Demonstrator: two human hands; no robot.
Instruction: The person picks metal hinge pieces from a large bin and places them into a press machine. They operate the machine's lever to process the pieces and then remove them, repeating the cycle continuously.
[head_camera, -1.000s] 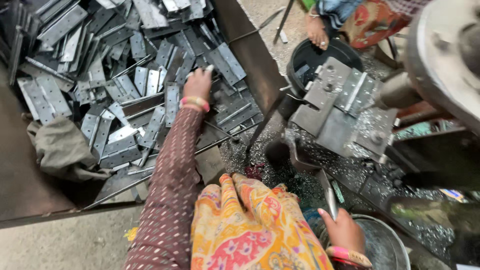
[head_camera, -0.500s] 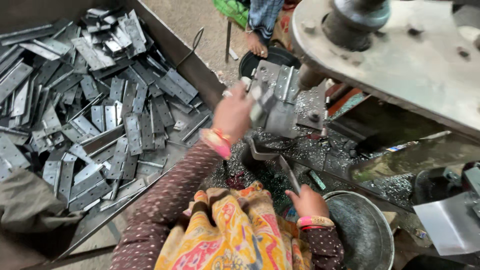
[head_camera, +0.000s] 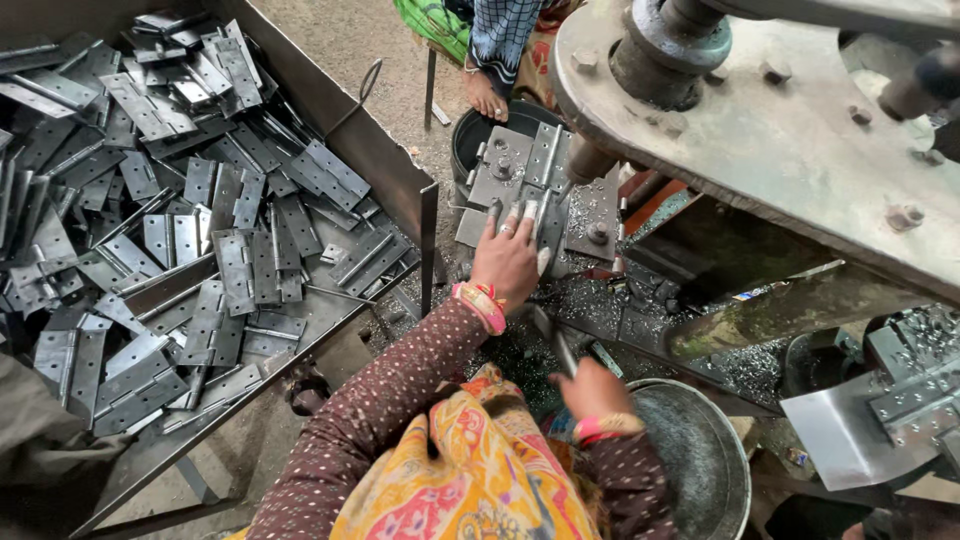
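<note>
My left hand has its fingers spread flat on a grey hinge on the press bed. Right hand grips a thin rod. Fingers that close under the ram could get crushed if it drops

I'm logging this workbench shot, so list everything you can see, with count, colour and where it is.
metal hinges: too many to count, grey, heaped in the tray on the left
metal tray: one, dark steel, left half of the view
press machine: one, grey, overhanging at upper right
die block: one, grey, below the press head, with a hinge lying on it
metal basin: one, grey, lower right
black tub: one, behind the die block
metal shavings: scattered, silvery, around the die
other person's foot: one, top centre
left hand: fingers resting on the hinge at the die
right hand: near the basin, gripping a thin dark tool
</note>
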